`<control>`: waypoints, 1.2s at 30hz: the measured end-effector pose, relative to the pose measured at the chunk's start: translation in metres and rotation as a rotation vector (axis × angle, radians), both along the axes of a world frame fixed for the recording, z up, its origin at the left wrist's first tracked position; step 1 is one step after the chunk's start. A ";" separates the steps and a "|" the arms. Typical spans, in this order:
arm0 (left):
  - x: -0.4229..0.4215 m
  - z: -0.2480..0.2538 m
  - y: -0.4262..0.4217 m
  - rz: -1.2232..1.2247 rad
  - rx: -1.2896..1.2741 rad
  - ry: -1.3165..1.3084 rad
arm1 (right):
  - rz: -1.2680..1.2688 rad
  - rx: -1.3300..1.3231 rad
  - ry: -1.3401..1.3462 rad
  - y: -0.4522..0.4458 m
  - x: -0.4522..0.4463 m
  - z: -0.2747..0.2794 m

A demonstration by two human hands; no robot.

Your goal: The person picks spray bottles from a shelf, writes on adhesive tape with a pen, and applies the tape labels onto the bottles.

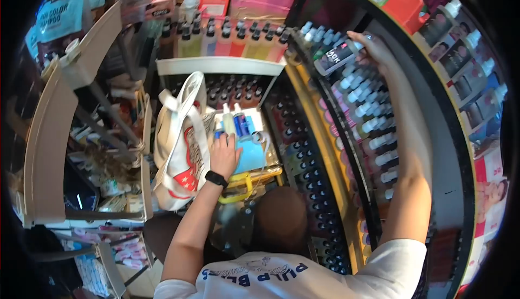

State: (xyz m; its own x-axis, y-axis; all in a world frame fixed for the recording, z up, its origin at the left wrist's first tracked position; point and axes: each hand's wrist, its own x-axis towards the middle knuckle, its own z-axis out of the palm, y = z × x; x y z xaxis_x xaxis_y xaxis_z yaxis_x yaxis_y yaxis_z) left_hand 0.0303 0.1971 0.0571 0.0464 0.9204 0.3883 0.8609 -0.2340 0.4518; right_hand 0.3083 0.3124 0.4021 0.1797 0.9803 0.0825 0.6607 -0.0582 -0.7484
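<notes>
My right hand (pixel 374 53) reaches up to the shelf at the right. Its fingers are closed around a dark-labelled bottle (pixel 335 57) with "ACK" legible on it, tilted above rows of small bottles with pale caps (pixel 365 96). My left hand (pixel 223 155) lies with fingers stretched out at the left edge of a light blue pack (pixel 251 154). Just beyond those fingers, a blue bottle (pixel 240 119) and a white-capped pale bottle (pixel 227 119) stand in a basket with a yellow handle (pixel 238 191). Beside this hand is a white tote bag (pixel 181 147) with red print.
A white-edged shelf (pixel 216 66) of black-capped bottles (pixel 225 40) stands ahead. Beige racks (pixel 46 142) with packets line the left side. Larger white-capped bottles (pixel 457 55) stand along the outer right ledge. A brown round stool top (pixel 280 212) is close below me.
</notes>
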 end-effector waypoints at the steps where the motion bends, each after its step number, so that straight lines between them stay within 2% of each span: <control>1: 0.005 0.003 0.002 -0.117 0.104 -0.077 | -0.040 0.017 0.015 -0.002 0.004 0.002; 2: 0.012 0.011 0.009 -0.237 0.211 -0.150 | -0.057 0.047 0.004 -0.002 0.011 0.001; 3: 0.020 0.037 0.013 -0.255 0.243 -0.158 | -0.034 0.033 0.088 -0.003 0.015 -0.002; 5: 0.040 0.092 0.009 -0.469 -0.071 -1.189 | 0.095 0.014 0.230 -0.014 0.013 0.001; 6: 0.050 0.119 0.008 -0.491 -0.061 -1.197 | 0.199 -0.001 0.288 -0.026 0.002 -0.003; 8: 0.063 0.167 0.009 -0.748 -0.008 -1.493 | 0.268 -0.107 0.171 -0.050 -0.031 -0.005; 9: 0.060 0.180 0.007 -0.765 -0.001 -1.500 | 0.298 -0.160 0.134 -0.065 -0.048 -0.012; 10: 0.052 0.188 0.002 -0.800 -0.222 -1.498 | 0.324 -0.214 0.101 -0.074 -0.055 -0.016; 12: 0.039 0.187 -0.003 -0.863 -0.666 -1.445 | 0.349 -0.278 0.185 -0.070 -0.031 -0.007; 14: 0.038 0.150 -0.027 -0.771 -0.630 -1.827 | 0.433 -0.427 0.377 -0.062 0.009 -0.001; 16: 0.028 0.117 -0.040 -0.814 -0.688 -1.879 | 0.127 -0.119 0.080 -0.011 0.103 -0.010; 18: 0.020 0.078 -0.054 -0.799 -0.746 -1.902 | -0.216 0.093 -0.271 0.012 0.180 0.007; 19: 0.019 0.066 -0.058 -0.801 -0.747 -1.905 | -0.372 0.134 -0.431 0.016 0.217 0.017; 21: 0.018 0.050 -0.062 -0.772 -0.823 -1.912 | -0.507 0.022 -0.544 0.027 0.263 0.022; 23: 0.019 0.041 -0.062 -0.753 -0.868 -1.914 | -0.506 -0.121 -0.561 0.049 0.285 -0.001; 26: 0.027 0.033 -0.057 -0.809 -0.842 -1.857 | -0.455 -0.181 -0.579 0.077 0.282 -0.032; 32: 0.027 0.019 -0.053 -0.788 -0.856 -1.821 | -0.341 -0.170 -0.974 0.066 0.200 -0.046; 34: 0.025 0.018 -0.052 -0.725 -0.845 -1.755 | -0.378 -0.182 -0.972 0.068 0.206 -0.051; 36: 0.024 0.016 -0.051 -0.723 -0.852 -1.802 | -0.386 -0.185 -0.973 0.075 0.212 -0.045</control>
State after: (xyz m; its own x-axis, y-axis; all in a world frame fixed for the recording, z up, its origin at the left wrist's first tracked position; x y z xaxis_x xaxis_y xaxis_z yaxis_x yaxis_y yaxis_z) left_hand 0.0541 0.1464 0.0729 0.5330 0.8461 -0.0001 -0.6608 0.4163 0.6245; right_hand 0.5206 0.3874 0.3572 0.4181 0.8830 0.2134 0.8827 -0.4504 0.1343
